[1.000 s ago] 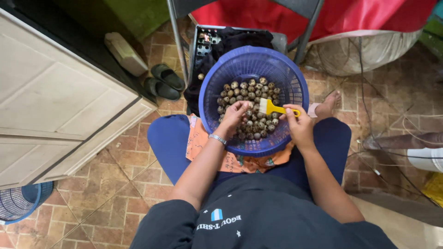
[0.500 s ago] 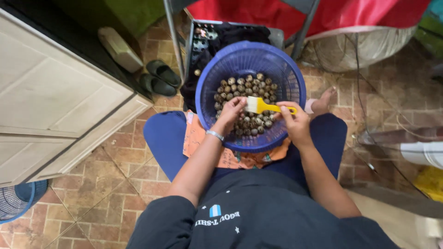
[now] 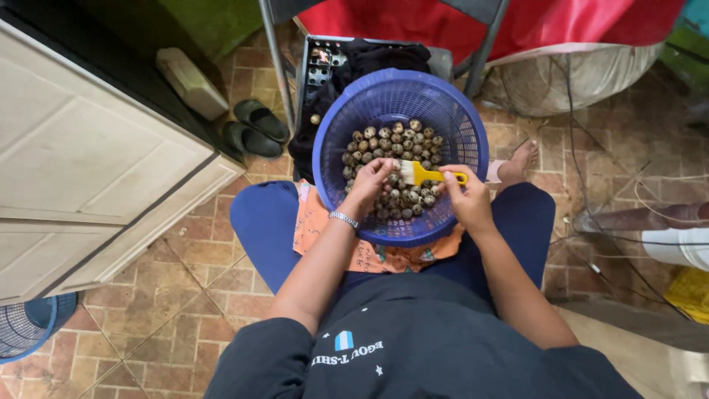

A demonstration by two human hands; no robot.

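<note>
A round blue plastic basket [image 3: 354, 118] rests on my lap, over an orange cloth [image 3: 314, 222]. Inside lie several small speckled quail eggs [image 3: 388, 140]. My left hand [image 3: 371, 182] reaches into the basket with its fingers closed around one egg from the pile. My right hand [image 3: 464, 198] grips the handle of a small yellow brush [image 3: 428, 175], whose pale bristles point left at the egg in my left hand. A metal watch sits on my left wrist.
A cream cabinet [image 3: 88, 177] stands at the left. Dark sandals [image 3: 255, 127] lie on the brick-tile floor beside it. A black crate with dark cloth [image 3: 347, 55] sits behind the basket. Another blue basket [image 3: 29, 325] shows at lower left. Cables run at the right.
The view has shifted slightly; the basket sits a little lower and more central. Both hands stay in the basket, brush held against the egg.
</note>
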